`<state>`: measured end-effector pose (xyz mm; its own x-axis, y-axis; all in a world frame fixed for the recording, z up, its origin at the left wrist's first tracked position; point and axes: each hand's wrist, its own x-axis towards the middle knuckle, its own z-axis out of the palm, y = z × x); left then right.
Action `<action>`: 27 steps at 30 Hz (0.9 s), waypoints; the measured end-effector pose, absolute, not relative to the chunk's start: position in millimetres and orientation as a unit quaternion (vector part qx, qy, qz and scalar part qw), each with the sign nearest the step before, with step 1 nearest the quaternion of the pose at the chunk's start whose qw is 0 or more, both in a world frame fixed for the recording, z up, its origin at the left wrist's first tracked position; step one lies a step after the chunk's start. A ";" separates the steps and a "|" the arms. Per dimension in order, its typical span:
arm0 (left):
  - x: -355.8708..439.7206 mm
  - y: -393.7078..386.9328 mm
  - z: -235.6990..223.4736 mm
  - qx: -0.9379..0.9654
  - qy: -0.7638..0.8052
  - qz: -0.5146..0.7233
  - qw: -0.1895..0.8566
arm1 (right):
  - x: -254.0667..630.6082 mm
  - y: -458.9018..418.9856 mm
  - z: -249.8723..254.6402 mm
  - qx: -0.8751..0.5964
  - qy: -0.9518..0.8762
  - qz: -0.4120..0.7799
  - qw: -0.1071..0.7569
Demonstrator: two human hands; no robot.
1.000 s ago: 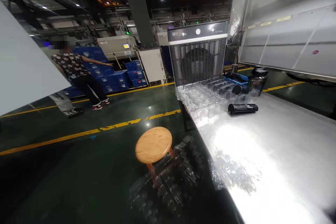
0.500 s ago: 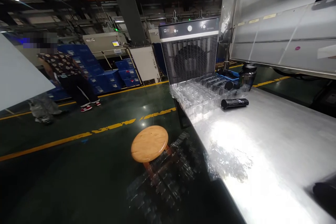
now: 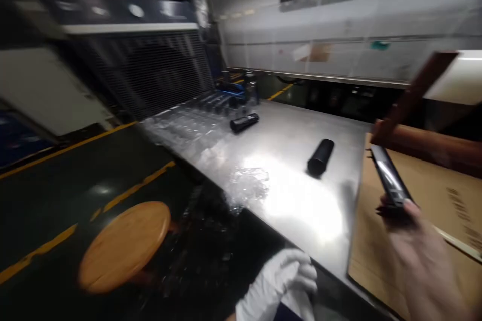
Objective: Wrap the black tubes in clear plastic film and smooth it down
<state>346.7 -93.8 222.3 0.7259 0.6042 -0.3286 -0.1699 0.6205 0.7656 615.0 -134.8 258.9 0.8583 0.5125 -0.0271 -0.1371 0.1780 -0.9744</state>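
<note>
Head, black part (image 3: 391, 175): entering view, your right fingers (image 3: 411, 206) are gripping it.
White glove (image 3: 263, 286): your left fingers (image 3: 297, 257) are curling near the table (image 3: 293, 125), hold unclear.

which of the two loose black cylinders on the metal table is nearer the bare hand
The front cylinder, lying toward the cardboard and right hand; the other cylinder lies farther back, beside the clear plastic tray.

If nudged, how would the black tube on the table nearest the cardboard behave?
The tube would probably roll, being round and lying on its side on the smooth table. Its straight outline suggests it is stiff.
</note>
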 end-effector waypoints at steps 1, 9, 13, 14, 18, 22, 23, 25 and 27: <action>357.1 -89.3 230.5 0.360 0.275 0.240 0.858 | 607.7 -146.1 255.5 -0.583 -0.124 0.234 0.768; 423.8 -99.7 274.4 0.170 0.145 0.236 0.946 | 470.3 -205.8 230.4 -0.709 -0.254 0.190 0.630; 421.8 -104.9 259.7 0.115 0.208 0.177 0.955 | 453.9 -218.2 216.8 -0.765 -0.346 0.154 0.522; 420.6 -104.1 256.4 0.098 0.223 0.181 0.953 | 455.5 -220.9 214.0 -0.761 -0.373 0.154 0.507; 416.3 -96.8 250.0 0.070 0.257 0.201 0.943 | 464.5 -225.8 205.7 -0.744 -0.425 0.149 0.493; 412.3 -88.1 246.1 0.093 0.266 0.212 0.936 | 470.6 -217.4 197.9 -0.739 -0.370 0.126 0.549; 411.7 -86.0 244.5 0.099 0.270 0.213 0.934 | 472.5 -214.0 196.2 -0.732 -0.362 0.126 0.563; 411.8 -82.1 241.2 0.109 0.278 0.213 0.930 | 477.0 -207.6 194.4 -0.721 -0.356 0.134 0.579; 413.4 -79.1 238.2 0.112 0.280 0.213 0.930 | 481.5 -203.5 195.5 -0.717 -0.361 0.145 0.578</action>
<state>413.4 -79.1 238.2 0.7530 0.4581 -0.4725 -0.3332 0.8845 0.3265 481.5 -203.5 195.5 0.6968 0.6859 0.2097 0.3507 -0.0708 -0.9338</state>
